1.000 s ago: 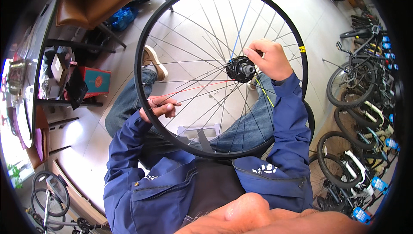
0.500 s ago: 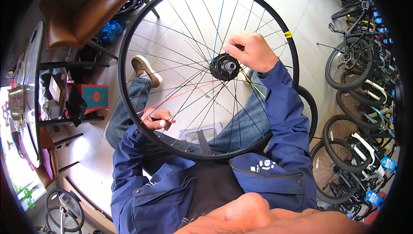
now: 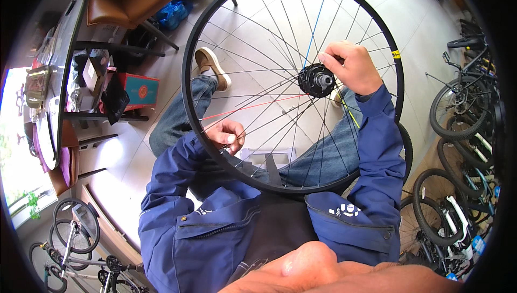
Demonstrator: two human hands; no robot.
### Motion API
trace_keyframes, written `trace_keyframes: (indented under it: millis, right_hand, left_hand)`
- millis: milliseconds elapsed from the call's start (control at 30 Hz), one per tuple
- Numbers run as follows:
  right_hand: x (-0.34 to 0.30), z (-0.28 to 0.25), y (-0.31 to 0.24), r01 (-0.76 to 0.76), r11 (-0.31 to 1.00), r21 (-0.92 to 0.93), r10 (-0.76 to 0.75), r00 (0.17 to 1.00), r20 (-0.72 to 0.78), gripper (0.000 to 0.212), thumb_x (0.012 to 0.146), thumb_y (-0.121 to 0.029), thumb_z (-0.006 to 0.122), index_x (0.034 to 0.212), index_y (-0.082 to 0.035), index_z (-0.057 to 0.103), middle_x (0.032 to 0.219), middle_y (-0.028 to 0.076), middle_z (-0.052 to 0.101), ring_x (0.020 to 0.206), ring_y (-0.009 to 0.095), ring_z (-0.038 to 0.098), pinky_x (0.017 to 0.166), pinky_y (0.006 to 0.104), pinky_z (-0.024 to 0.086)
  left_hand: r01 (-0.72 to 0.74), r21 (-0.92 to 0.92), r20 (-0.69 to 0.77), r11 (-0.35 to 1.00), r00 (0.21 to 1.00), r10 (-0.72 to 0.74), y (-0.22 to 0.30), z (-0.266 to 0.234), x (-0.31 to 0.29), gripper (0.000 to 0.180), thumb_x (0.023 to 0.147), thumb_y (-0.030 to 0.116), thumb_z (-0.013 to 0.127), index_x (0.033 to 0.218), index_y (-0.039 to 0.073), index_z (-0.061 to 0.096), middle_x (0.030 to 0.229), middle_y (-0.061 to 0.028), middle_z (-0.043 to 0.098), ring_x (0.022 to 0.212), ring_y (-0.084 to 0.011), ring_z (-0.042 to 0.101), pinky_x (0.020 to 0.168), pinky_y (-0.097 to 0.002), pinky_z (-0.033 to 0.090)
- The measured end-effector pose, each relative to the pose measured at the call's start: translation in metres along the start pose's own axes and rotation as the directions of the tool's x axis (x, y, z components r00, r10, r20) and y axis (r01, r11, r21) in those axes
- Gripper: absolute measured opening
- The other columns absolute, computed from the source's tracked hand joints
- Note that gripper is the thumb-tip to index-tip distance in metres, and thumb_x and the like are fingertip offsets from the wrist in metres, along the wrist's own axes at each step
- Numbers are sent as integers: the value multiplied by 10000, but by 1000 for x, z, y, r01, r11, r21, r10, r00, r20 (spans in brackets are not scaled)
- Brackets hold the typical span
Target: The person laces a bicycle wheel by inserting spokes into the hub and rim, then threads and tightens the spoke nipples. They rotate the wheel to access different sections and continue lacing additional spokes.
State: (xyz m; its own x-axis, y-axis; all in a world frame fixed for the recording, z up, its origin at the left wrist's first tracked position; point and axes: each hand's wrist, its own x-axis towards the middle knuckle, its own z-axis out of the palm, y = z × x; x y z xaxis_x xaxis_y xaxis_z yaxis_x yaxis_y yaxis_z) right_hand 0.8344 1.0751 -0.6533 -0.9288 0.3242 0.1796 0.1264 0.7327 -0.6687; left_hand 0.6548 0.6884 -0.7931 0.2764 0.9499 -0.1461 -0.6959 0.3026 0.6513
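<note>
Two bare hands are at one bike wheel (image 3: 303, 81), which lies over the person's jeans-clad thighs (image 3: 330, 153), its black rim (image 3: 187, 77) circling the hub (image 3: 318, 81). R hand (image 3: 351, 68) is just up & right of the hub, fingers curled, thumb & forefinger tips nearly together; can't tell if a spoke end is b/w them. L hand (image 3: 225, 133) is well down-left of the hub, by the rim, fingers half-curled w/ thumb near forefinger; might have a thin spoke there, can't confirm. Red spoke (image 3: 258, 106) runs left & slightly down from the hub, blue spoke (image 3: 316, 28) up, yellow-green spoke (image 3: 351, 113) down-right. Looks like spoke work b/w hub & rim. To do it well, I'd keep the hub end seated w/ R hand, steer the rim end w/ L hand, check each crossing, flex gently to avoid kinks, & keep the wheel steady.
</note>
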Motion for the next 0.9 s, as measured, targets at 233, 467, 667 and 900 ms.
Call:
trace_keyframes:
  millis: [233, 467, 667, 900]
  right_hand:
    - [0, -1, -1, 5, 1000, -14, -5, 1000, 7, 283, 1015, -237, 753, 852, -7, 734, 713, 122, 672, 656, 247, 615, 630, 390, 490]
    - [2, 4, -3, -10, 999, -53, 13, 998, 54, 277, 1010, -250, 760, 884, -4, 750, 723, 128, 667, 673, 251, 618, 653, 402, 497]
    - [1, 5, -7, -35, 999, -41, 38, 996, 83, 250, 1012, -216, 763, 895, 3, 738, 750, 114, 670, 689, 223, 622, 663, 368, 508]
    - [3, 7, -6, -44, 997, -62, 51, 993, 110, 261, 1010, -216, 770, 892, 13, 725, 777, 115, 668, 679, 217, 612, 651, 365, 503]
  left_hand:
    - [96, -67, -33, 993, 995, -98, 6, 17, 14, 306, 1014, 260, 800, 997, 36, 594, 737, -11, 580, 588, -86, 561, 539, -245, 447]
    - [160, 24, -104, 987, 982, -157, 6, 30, 19, 238, 1051, 212, 748, 957, 40, 613, 719, -2, 603, 559, -58, 520, 512, -233, 396]
    - [128, 110, -148, 986, 983, -111, 10, 41, 29, 212, 1040, 202, 769, 1022, 34, 641, 769, -5, 629, 557, -42, 502, 495, -232, 371]
    - [88, 107, -186, 990, 980, -67, 13, 50, 36, 221, 1061, 186, 728, 1180, 19, 646, 923, -61, 724, 559, -18, 482, 481, -203, 339]
